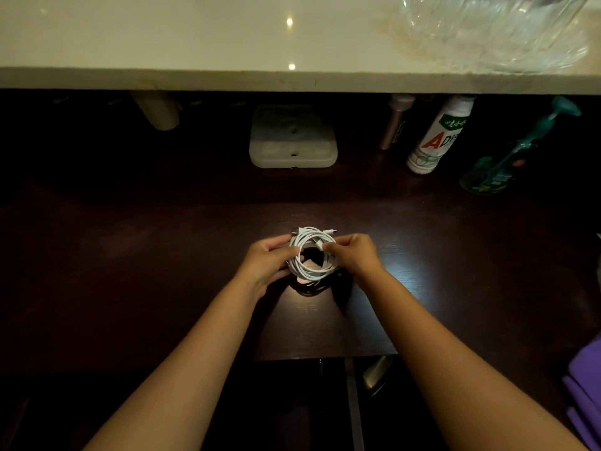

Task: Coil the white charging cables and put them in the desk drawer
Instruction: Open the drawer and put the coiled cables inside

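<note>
A white charging cable [311, 271] is wound into a round coil and held just above the dark wooden desk [130, 255], near its middle. My left hand [266, 258] grips the coil's left side with curled fingers. My right hand [353, 253] pinches the coil's right side near a plug end. Two plug tips stick out at the coil's top. Below the desk's front edge a drawer front with a metal handle [377, 374] shows in the dark; whether it is open I cannot tell.
A pale shelf [195, 76] overhangs the back of the desk, with a clear glass bowl [487, 27] on it. Under it stand a white plastic box [292, 138], a white bottle [439, 135], a slim pink tube [393, 125] and a green figure [517, 151]. Something purple [585, 385] lies at the right edge.
</note>
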Action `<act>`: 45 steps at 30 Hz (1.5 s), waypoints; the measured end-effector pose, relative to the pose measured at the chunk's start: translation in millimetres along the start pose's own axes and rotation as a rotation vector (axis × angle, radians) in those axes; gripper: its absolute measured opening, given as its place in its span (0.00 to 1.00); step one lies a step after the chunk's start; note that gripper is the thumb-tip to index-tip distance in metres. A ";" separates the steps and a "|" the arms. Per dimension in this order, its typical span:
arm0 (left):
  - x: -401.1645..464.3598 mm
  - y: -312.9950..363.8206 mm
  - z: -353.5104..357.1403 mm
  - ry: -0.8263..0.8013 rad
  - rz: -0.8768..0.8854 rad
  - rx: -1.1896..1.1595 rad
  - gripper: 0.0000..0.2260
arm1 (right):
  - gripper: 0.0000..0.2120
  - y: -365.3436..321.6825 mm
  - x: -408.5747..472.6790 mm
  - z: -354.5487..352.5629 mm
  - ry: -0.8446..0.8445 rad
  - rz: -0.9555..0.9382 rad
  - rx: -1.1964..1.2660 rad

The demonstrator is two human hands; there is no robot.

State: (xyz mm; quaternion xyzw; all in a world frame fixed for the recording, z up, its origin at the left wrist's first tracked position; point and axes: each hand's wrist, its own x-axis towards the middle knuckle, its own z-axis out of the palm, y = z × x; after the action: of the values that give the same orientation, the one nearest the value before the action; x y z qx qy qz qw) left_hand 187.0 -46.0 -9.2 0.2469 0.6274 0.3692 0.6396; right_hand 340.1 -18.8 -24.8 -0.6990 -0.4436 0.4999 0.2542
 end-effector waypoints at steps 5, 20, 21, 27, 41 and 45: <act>-39.6 3.1 -47.4 0.046 0.089 0.000 0.19 | 0.05 -25.9 -38.7 33.6 -0.035 -0.128 -0.067; -187.0 -61.4 -261.5 0.250 0.063 0.071 0.12 | 0.08 -27.1 -196.4 216.3 -0.356 -0.085 0.028; -189.4 -69.4 -272.6 0.243 0.051 0.056 0.12 | 0.08 -21.6 -202.6 226.1 -0.347 -0.078 0.027; -193.2 -129.7 -327.2 0.196 -0.038 0.016 0.12 | 0.02 25.6 -227.8 283.0 -0.300 -0.035 -0.091; -82.6 -239.2 -335.2 0.088 -0.174 0.357 0.14 | 0.09 158.5 -177.0 337.2 -0.167 0.228 -0.092; -64.5 -267.0 -334.1 0.095 -0.195 0.399 0.15 | 0.09 186.1 -166.4 344.4 -0.198 0.269 -0.114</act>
State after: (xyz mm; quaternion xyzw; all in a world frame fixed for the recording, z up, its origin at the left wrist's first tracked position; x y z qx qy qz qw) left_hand -94.9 -307.3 -207.6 0.2888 0.7383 0.1854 0.5807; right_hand 72.1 -283.5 -222.5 -0.7128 -0.3965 0.5698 0.1001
